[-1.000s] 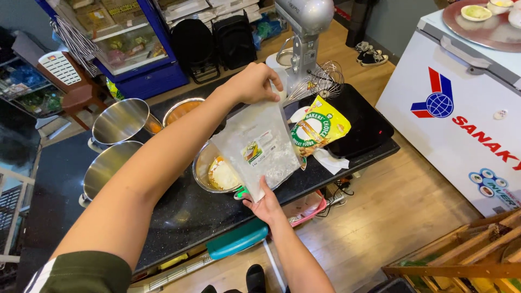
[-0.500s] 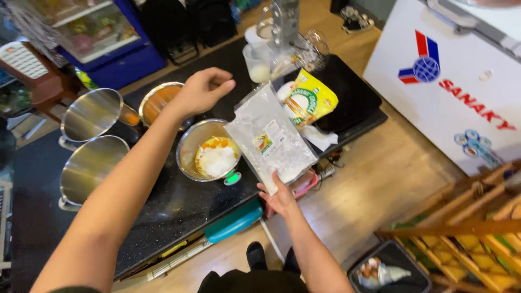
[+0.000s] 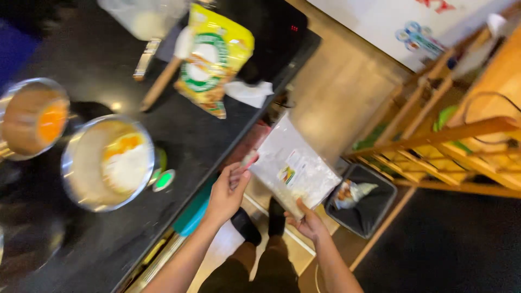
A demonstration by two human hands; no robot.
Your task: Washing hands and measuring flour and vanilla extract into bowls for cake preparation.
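Observation:
A clear plastic bag of white powder (image 3: 293, 165) hangs off the counter's edge, above the floor. My right hand (image 3: 307, 221) holds it from underneath at its lower corner. My left hand (image 3: 228, 190) pinches the bag's left edge with its fingertips. Left of my hands, on the black counter (image 3: 179, 135), stands a steel bowl (image 3: 106, 163) with white powder and yellow yolk in it.
A yellow and green pouch (image 3: 214, 57) and a crumpled white paper (image 3: 249, 92) lie on the counter's far part. A second steel bowl (image 3: 32, 119) with orange contents sits at the left. A black bin (image 3: 363, 198) stands on the floor beside a wooden rack (image 3: 450, 130).
The view has swung right and down. The bag has moved from above the bowl to past the counter's edge, near the bin. My left hand has come off the counter area onto the bag.

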